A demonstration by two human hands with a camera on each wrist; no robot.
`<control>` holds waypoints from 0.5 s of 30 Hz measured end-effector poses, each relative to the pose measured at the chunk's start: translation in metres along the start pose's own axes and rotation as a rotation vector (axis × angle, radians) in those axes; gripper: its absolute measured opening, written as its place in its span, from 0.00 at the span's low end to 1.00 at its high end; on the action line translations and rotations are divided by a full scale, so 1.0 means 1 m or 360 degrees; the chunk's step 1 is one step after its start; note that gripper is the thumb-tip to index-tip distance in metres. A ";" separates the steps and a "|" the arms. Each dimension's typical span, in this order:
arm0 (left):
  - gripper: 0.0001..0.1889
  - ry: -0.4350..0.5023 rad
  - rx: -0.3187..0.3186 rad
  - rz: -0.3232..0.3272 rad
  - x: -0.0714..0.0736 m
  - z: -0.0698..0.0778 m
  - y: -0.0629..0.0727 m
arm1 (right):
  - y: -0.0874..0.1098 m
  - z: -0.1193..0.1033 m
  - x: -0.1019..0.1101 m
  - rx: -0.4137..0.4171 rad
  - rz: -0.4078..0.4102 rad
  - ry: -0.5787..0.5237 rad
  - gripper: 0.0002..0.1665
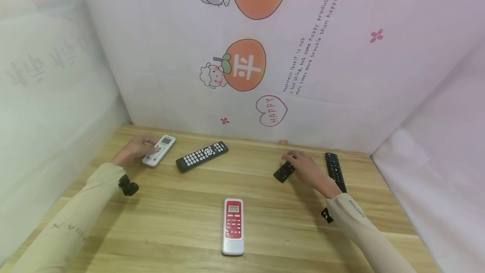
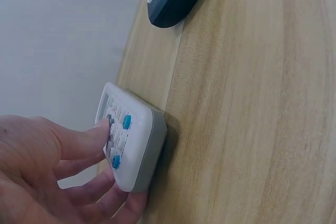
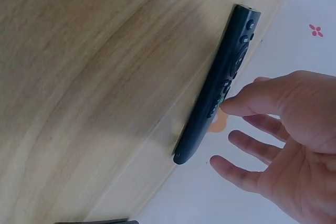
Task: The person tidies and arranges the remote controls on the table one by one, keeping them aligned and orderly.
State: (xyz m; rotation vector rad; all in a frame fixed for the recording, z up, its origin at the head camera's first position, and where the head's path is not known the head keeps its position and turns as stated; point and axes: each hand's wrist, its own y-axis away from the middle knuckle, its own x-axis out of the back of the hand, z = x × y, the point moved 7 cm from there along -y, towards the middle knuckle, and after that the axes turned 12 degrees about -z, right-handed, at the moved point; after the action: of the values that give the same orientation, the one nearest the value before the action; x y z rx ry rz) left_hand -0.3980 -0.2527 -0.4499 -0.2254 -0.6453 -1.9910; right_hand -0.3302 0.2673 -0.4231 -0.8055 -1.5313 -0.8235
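Note:
My left hand (image 1: 135, 147) grips a white remote control (image 1: 161, 151) at the far left of the table. In the left wrist view the thumb lies on the button face of the white remote (image 2: 142, 145), near its blue buttons, while the other fingers curl against its side and underside. On the right, my right hand (image 1: 307, 169) is over a small black remote control (image 1: 284, 172), covering its upper end in the head view. The right wrist view has the thumb tip right at the edge of that black remote (image 3: 212, 90), with the other fingers spread apart.
A black remote with white buttons (image 1: 202, 156) lies right of the white one. Another long black remote (image 1: 335, 171) lies at the right, partly behind the wrist. A red and white remote (image 1: 233, 226) lies front centre. Printed cloth walls (image 1: 182, 75) enclose the wooden table (image 1: 182, 222).

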 end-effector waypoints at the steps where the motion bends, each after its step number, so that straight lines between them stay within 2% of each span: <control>1: 0.28 0.0015 -0.0006 -0.0006 -0.001 0.000 0.001 | -0.001 0.000 -0.001 0.0005 -0.0015 0.0009 0.39; 7: 0.27 0.0015 0.0041 -0.0019 -0.001 -0.001 0.002 | -0.004 0.000 -0.004 0.0041 -0.0086 -0.0001 0.38; 11: 0.27 -0.0027 0.0077 -0.0005 -0.001 -0.002 0.000 | -0.008 0.003 -0.006 0.0079 -0.0114 0.0037 0.33; 15: 0.27 0.0008 0.0078 -0.0021 -0.001 -0.003 0.000 | -0.011 0.004 -0.006 0.0090 -0.0181 0.0101 0.28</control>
State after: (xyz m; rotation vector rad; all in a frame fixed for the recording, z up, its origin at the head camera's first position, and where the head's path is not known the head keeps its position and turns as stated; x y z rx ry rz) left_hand -0.3971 -0.2539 -0.4530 -0.1868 -0.6931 -1.9851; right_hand -0.3411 0.2646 -0.4306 -0.6501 -1.5478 -0.8770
